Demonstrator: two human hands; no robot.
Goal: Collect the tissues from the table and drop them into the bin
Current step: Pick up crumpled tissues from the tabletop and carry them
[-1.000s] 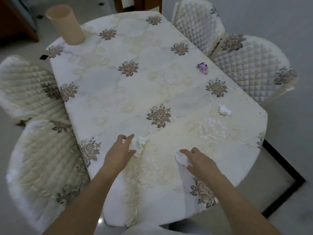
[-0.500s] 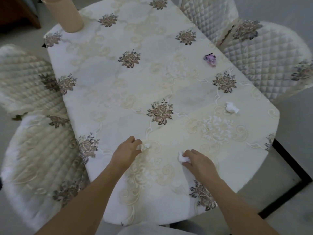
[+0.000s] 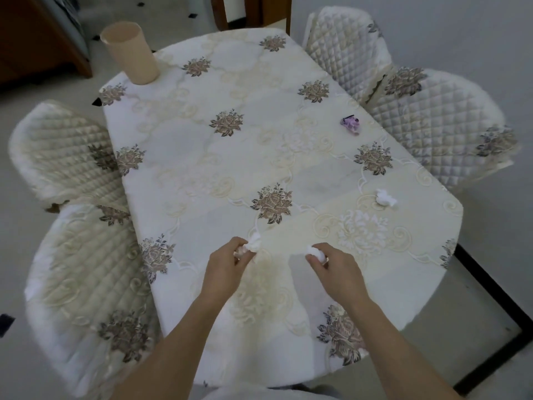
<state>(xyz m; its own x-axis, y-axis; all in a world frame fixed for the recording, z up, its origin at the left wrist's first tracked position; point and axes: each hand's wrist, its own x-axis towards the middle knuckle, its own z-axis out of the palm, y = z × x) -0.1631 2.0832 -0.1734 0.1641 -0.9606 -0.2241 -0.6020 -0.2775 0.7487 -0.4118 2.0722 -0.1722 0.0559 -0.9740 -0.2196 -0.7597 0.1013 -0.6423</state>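
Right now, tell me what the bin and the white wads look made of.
Bin: likely plastic, smooth matte beige, thin even rim. Wads in left hand and right hand, plus loose wad: soft tissue paper, crumpled, matte white.

both forearms were bare from wrist to where they left the bottom edge, with no sleeve, watch or band on them. the bare left hand point(image 3: 227, 265) and bare right hand point(image 3: 336, 268) wore no gloves. behind the forearms, a strip of pale grey-white cloth point(image 3: 259, 394) showed at the frame's bottom edge.
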